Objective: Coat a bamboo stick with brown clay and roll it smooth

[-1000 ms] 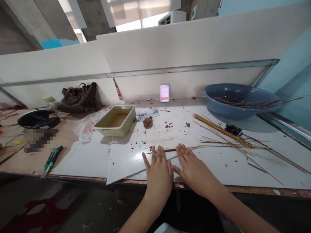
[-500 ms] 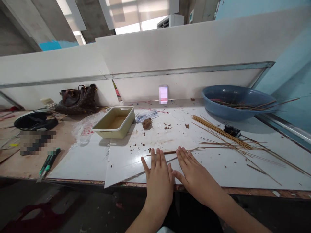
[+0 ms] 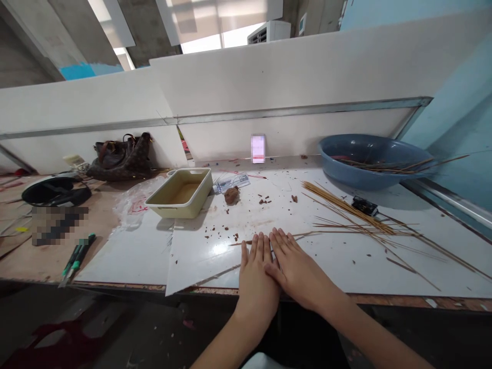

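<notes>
My left hand (image 3: 258,279) lies palm down near the table's front edge, its fingers stretched out flat. Beside it, my right hand (image 3: 302,271) is also flat, its thumb crossing over the left hand. Under both sets of fingertips runs a thin stick coated in brown paste (image 3: 243,243); its middle is hidden, and its bare end (image 3: 319,232) reaches right toward other sticks. A lump of brown dough-like paste (image 3: 231,195) sits farther back, with small brown crumbs scattered in front of it.
A bundle of thin sticks (image 3: 342,205) lies to the right, near a black object (image 3: 364,206). Behind stands a blue basin (image 3: 376,177) holding more sticks. To the left are a yellowish tub (image 3: 175,211), a plastic bag (image 3: 134,202), green-black cutters (image 3: 79,256) and a brown handbag (image 3: 123,161).
My right hand has slid left and my left hand slightly right, so they now sit close together with the right thumb over the left hand. The stick remains under the fingers.
</notes>
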A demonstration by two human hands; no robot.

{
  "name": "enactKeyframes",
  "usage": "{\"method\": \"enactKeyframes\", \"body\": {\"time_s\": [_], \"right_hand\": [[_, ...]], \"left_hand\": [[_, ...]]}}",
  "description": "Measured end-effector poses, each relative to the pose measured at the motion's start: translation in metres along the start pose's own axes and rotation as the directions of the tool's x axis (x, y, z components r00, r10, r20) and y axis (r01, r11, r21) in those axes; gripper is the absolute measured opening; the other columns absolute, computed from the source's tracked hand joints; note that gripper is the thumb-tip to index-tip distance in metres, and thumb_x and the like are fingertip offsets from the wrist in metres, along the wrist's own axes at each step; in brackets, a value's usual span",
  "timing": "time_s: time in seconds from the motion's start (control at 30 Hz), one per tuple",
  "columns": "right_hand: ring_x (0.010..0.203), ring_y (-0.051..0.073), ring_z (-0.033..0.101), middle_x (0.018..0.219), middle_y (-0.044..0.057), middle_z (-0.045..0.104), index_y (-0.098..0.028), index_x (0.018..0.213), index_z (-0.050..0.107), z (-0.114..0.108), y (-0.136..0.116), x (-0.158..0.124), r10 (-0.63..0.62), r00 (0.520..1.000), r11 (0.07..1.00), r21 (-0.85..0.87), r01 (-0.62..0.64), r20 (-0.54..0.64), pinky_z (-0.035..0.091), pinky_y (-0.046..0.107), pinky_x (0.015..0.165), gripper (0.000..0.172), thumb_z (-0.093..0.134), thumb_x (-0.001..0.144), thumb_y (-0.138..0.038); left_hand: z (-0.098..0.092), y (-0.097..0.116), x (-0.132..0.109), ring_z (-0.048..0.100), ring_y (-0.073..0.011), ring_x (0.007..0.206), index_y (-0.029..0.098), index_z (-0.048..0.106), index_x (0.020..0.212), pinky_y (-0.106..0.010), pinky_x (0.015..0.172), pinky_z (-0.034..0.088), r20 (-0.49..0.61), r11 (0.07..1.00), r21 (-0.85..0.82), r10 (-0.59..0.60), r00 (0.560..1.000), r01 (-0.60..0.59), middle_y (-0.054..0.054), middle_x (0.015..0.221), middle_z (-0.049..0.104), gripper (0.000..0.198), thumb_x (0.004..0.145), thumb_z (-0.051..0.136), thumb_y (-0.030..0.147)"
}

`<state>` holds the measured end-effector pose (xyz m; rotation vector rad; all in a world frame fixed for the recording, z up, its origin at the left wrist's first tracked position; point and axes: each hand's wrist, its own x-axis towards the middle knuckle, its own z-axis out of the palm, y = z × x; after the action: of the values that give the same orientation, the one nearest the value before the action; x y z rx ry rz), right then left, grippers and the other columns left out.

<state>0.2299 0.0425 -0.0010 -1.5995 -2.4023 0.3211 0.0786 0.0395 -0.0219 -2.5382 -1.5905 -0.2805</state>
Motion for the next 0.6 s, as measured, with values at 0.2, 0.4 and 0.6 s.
{"method": "enactKeyframes", "body": {"time_s": [0.2,0.4,0.6], "right_hand": [[0.166,0.031,0.020,0.176,0.019,0.023,-0.007,0.170,0.029,-0.004,-0.002,0.006,0.042,0.998,0.999,0.025,-0.043,0.040,0.023,0.055,0.136,0.083,0.024,0.112,-0.066],[0.166,0.033,0.021,0.175,0.022,0.023,0.000,0.168,0.031,-0.007,0.000,0.017,0.054,0.998,0.999,-0.008,-0.054,0.019,0.021,0.054,0.136,0.086,0.024,0.112,-0.066],[0.166,0.031,0.022,0.177,0.017,0.022,-0.008,0.171,0.028,0.008,0.000,-0.010,0.009,0.999,1.000,-0.020,-0.010,-0.040,0.026,0.053,0.136,0.085,0.024,0.111,-0.068]], "left_hand": [[0.003,-0.001,0.008,0.035,-0.0308,0.162,0.019,0.041,0.168,-0.054,0.135,0.027,0.013,1.000,0.000,-0.029,0.999,0.029,-0.012,0.173,0.040,0.061,0.110,0.043,0.038],[-0.005,-0.005,0.022,0.036,-0.0280,0.163,0.012,0.041,0.167,-0.053,0.135,0.026,0.044,0.995,-0.015,-0.102,0.994,0.103,-0.014,0.173,0.039,0.059,0.111,0.035,0.027],[0.000,-0.004,-0.004,0.037,-0.0261,0.162,0.013,0.042,0.167,-0.052,0.135,0.029,0.002,0.995,-0.016,-0.095,0.995,0.095,-0.011,0.172,0.041,0.059,0.110,0.032,0.024]]}}
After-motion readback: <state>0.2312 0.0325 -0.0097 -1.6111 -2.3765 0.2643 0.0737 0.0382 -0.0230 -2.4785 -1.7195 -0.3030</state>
